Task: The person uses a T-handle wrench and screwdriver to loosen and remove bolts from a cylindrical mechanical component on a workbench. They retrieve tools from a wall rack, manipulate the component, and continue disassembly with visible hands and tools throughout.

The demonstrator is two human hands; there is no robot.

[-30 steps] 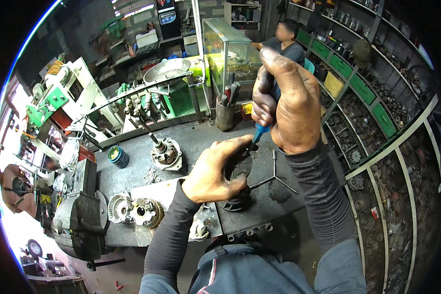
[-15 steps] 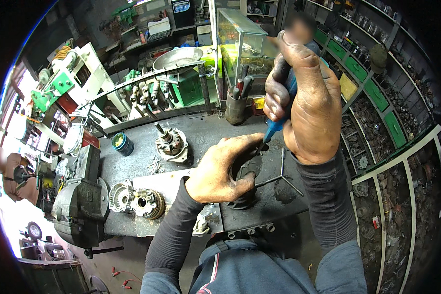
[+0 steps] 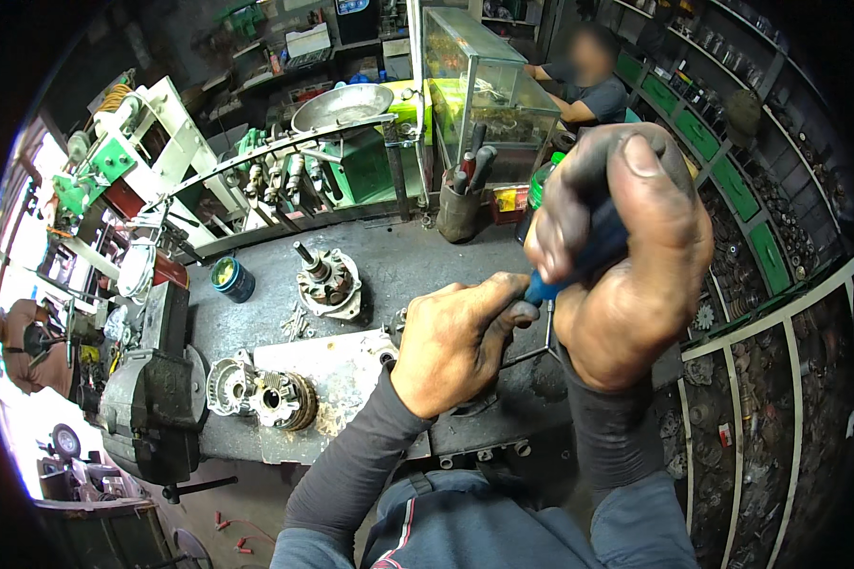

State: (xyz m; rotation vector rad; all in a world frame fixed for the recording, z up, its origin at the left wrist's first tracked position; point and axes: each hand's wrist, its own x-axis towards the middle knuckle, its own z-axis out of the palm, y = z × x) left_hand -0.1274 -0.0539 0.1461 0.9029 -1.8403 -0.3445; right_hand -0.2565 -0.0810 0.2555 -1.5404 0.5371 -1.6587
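My right hand (image 3: pixel 626 256) is wrapped round a blue-handled tool (image 3: pixel 593 261), its narrow end angled down to my left hand (image 3: pixel 451 341). My left hand is closed at that end, and what its fingers hold is hidden. A dark part (image 3: pixel 476 403) shows beneath it on the bench (image 3: pixel 275 237), beside a three-armed wrench (image 3: pixel 531 353). To the left lie a metal assembly with an upright shaft (image 3: pixel 323 284), a cast housing (image 3: pixel 228 384), a gear assembly (image 3: pixel 285 403) and a light plate (image 3: pixel 342 370).
A bench vise (image 3: pixel 152 408) is at the left. A blue tub (image 3: pixel 232 280), tool cup (image 3: pixel 455 213) and green-capped bottle (image 3: pixel 541 175) line the back. Beyond are a glass case (image 3: pixel 474 85), a seated person (image 3: pixel 588 90), another person (image 3: pixel 24 351) and shelves (image 3: pixel 750 228).
My right hand has moved down and to the right, tilting the blue tool. My left hand has shifted right, its thumb now at the tool's end. The green-capped bottle has come into view.
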